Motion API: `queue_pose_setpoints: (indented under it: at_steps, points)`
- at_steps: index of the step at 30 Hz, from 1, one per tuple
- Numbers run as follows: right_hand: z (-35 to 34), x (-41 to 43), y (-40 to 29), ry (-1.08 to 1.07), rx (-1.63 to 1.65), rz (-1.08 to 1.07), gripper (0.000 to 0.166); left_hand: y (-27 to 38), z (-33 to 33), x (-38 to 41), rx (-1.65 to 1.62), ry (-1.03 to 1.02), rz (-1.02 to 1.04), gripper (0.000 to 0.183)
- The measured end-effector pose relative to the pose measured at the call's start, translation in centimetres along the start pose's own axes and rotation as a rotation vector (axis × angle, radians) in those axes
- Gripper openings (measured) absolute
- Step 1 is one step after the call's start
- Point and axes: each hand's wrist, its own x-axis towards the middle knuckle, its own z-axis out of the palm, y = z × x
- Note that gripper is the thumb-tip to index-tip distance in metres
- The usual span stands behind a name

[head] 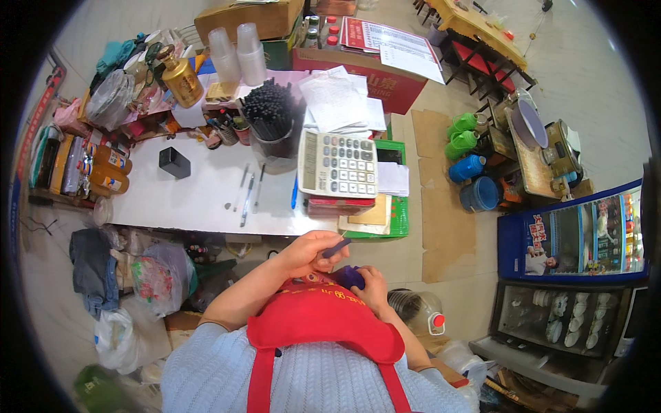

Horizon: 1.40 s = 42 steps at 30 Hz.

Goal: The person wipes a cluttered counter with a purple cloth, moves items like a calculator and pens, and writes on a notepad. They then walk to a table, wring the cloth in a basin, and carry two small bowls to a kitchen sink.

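Note:
My left hand (312, 253) is raised before my chest, its thumb and fingers pinching a narrow dark purple piece (336, 248). A thin pale tip sticks up past those fingers; it is too small to name. Lower and to the right, my right hand (373, 289) grips a bunched purple thing (351, 277), perhaps yarn or cloth. Its lower part is hidden by the bib of the red apron (320, 320). Both hands are just in front of the near edge of a white-topped desk (206, 206).
On the desk are a calculator (338, 164) on a red box, several pens (248, 199), a black box (174, 162) and a tub of black straws (268, 113). A large plastic jug (421, 310) stands right of me; filled bags (157, 276) lie left. A drinks fridge (573, 232) stands far right.

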Motion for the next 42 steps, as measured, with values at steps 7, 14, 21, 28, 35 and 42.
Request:
queue_pose_setpoints:
  at_steps: [7,14,21,28,35,42]
  points:
    - [-1.2,-0.5,1.6,0.055,0.069,0.017,0.046,0.6,2.5,3.0,0.218,-0.003,-0.102,0.029]
    - [-3.7,0.8,1.3,0.205,0.363,0.02,0.044,0.5,2.1,5.4,0.289,-0.055,-0.113,0.027]
    - [-8.2,5.2,-3.4,0.202,0.625,0.082,0.039,1.7,2.8,4.6,0.714,0.128,0.015,0.029]
    - [-9.7,5.3,-8.5,0.21,1.041,0.12,0.02,-1.5,0.0,7.0,0.987,0.357,0.383,0.03]
    - [-13.0,7.1,-6.9,0.211,0.704,-0.283,0.017,-3.5,0.0,10.7,0.751,0.106,0.208,0.035]
    - [-15.9,23.3,7.5,0.28,0.361,-0.165,0.008,-5.9,1.2,17.0,0.822,0.183,0.173,0.042]
